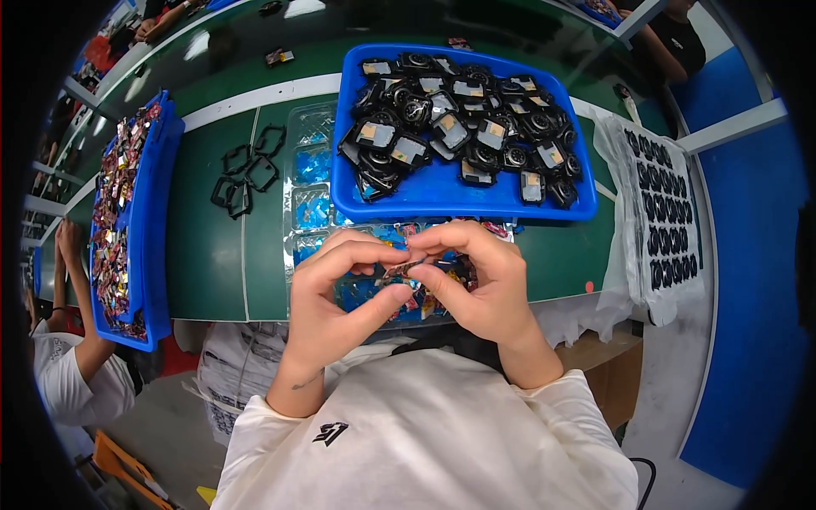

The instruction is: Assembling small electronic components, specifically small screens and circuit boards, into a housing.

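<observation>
My left hand and my right hand meet over the near edge of the bench, fingers curled in pinches. Between their fingertips is a small, flat reddish-brown electronic part; its details are partly covered by my fingers. The right thumb and index finger close on it, and the left fingertips touch its other side. Below my hands lies a clear plastic tray with blue pieces and several small coloured parts, partly hidden by the hands. Just beyond sits a blue bin heaped with black watch-like housings.
On the green bench, several black frames lie left of the tray. A tilted blue bin of small coloured parts stands far left. At right, a white tray carries rows of black pieces. A co-worker's arm shows at left.
</observation>
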Demonstrator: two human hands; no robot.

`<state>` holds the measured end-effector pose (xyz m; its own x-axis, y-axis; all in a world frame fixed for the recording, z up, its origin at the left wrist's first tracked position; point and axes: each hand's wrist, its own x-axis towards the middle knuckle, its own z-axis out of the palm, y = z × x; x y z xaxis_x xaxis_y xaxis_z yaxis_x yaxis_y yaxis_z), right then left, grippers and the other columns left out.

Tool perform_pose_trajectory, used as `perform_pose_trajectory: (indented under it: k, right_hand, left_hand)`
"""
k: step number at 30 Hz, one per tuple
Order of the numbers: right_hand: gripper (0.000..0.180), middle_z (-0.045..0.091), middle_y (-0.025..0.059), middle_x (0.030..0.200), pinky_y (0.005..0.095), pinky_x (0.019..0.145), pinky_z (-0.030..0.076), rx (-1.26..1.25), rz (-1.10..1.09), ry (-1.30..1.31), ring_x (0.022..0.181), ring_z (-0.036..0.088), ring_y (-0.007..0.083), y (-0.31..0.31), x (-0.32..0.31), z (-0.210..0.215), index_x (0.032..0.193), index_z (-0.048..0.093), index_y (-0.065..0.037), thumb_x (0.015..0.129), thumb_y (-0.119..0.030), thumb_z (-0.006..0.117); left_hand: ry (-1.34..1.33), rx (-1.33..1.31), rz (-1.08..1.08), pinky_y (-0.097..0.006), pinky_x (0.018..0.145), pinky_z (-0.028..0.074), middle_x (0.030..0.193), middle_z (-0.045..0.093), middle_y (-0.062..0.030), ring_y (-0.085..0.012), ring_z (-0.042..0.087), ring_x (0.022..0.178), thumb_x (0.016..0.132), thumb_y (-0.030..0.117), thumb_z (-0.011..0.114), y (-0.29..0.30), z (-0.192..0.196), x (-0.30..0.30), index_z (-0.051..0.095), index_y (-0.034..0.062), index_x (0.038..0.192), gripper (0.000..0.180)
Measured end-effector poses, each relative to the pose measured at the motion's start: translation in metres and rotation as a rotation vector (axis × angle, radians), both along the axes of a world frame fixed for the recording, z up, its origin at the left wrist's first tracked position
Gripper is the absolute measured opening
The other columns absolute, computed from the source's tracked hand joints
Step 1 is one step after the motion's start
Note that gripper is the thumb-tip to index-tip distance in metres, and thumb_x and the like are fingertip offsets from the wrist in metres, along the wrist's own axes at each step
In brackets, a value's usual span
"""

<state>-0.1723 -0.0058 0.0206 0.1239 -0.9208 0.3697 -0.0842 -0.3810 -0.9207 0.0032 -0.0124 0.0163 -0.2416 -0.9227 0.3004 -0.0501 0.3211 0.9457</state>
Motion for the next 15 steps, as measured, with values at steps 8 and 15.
perform_pose_trajectory:
  k: [8, 15]
  right_hand:
    - [0.021, 0.067, 0.0096, 0.079, 0.0256, 0.06, 0.048, -0.436, 0.011, 0.17, 0.067, 0.06, 0.0189, -0.0098, -0.005, -0.0098, 0.083, 0.059, -0.002, 0.068, 0.01, 0.069]
    - [0.022, 0.068, 0.0099, 0.078, 0.0259, 0.058, 0.048, -0.454, 0.0, 0.155, 0.068, 0.06, 0.0178, -0.0108, -0.004, -0.0095, 0.08, 0.057, -0.003, 0.067, 0.011, 0.069]
  left_hand:
    - [0.046, 0.024, -0.016, -0.024, 0.067, 0.041, 0.086, 0.063, -0.0055, -0.0127, 0.055, 0.08, 0.065, 0.003, 0.077, 0.0028, 0.0007, 0.0012, 0.065, 0.0014, 0.089, 0.027]
    - [0.06, 0.027, -0.102, -0.024, 0.068, 0.039, 0.088, 0.06, -0.0056, -0.0126, 0.053, 0.081, 0.067, 0.003, 0.077, 0.0016, -0.0012, 0.0072, 0.062, 0.0016, 0.085, 0.023]
